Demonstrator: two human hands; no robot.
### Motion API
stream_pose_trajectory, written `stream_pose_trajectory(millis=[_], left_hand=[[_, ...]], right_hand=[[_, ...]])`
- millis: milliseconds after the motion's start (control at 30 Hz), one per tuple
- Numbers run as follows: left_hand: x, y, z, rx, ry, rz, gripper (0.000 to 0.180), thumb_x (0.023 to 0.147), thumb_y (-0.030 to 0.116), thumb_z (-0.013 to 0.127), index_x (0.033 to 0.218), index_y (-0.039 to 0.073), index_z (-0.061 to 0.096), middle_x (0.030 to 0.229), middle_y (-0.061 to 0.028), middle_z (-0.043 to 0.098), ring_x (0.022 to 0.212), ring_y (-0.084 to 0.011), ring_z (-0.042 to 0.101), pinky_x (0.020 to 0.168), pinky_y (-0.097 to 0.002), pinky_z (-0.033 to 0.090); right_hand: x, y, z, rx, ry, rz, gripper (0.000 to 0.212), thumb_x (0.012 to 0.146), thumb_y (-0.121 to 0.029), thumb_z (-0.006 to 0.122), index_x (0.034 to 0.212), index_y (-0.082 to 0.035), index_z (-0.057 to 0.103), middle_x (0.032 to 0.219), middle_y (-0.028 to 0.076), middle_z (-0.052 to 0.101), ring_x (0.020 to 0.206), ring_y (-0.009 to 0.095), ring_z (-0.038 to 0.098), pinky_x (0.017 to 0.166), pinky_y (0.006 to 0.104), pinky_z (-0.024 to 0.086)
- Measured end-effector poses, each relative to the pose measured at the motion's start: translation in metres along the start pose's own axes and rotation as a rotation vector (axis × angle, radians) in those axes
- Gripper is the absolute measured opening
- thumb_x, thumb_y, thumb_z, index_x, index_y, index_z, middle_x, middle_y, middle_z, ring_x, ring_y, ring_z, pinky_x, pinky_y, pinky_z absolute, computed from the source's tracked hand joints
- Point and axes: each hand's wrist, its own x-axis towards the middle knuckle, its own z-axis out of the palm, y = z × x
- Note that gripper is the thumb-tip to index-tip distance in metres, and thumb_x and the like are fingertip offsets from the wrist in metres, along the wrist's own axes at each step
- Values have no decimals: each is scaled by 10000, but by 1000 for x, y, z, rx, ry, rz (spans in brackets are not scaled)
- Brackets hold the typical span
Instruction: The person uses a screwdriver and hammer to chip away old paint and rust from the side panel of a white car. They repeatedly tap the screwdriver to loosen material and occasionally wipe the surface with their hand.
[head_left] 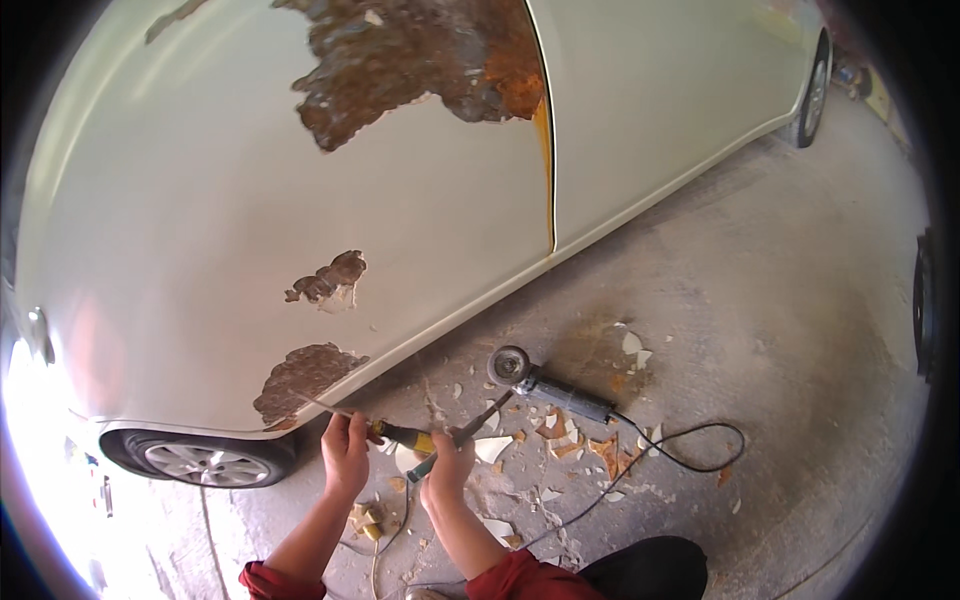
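My left hand (345, 456) is closed round the thin shaft of a screwdriver (405, 435) with a yellow-and-black handle. Its tip reaches the lower bare, brown patch (305, 380) on the white car (190, 220), just above the front-left wheel arch. Beside the screwdriver's handle end, my right hand (450, 468) is closed on a dark bar-shaped tool (492, 411) with a green end; its kind is unclear. Part of that tool is hidden by my fingers. An angle grinder (568, 394) lies on the floor right of my right hand.
White and brown flakes (607, 455) litter the concrete floor (780, 300) below the sill. The grinder's black cord (690, 467) loops rightward and runs back toward me. A yellow plug (368, 522) lies near my left forearm. More bare patches (330, 280) mark the panel above.
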Motion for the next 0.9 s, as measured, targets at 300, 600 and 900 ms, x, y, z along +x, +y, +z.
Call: stream_pose_trajectory(millis=[300,600,900], left_hand=[[25,75,45,196,-81,-53,270,1052,241,528,994,-14,597,775,-59,665,687,-117,658,610,-277,492],[23,57,57,301,-249,6,255,1040,216,535,1014,-16,638,882,-106,710,778,-177,685,713,-331,537],[43,78,18,670,-94,1014,282,762,122,809,1030,108,721,1086,-61,670,966,-237,657,772,-357,505]], right_hand=[[21,-54,25,148,67,42,472,857,-114,682,1257,-66,436,1127,95,521,911,223,565,686,422,509],[44,-73,14,230,-48,-73,312,899,-182,645,1139,-61,486,965,74,527,840,202,583,649,359,540],[85,-112,-25,166,78,-305,267,907,-262,608,1114,-94,595,980,34,662,770,154,619,642,294,459]])
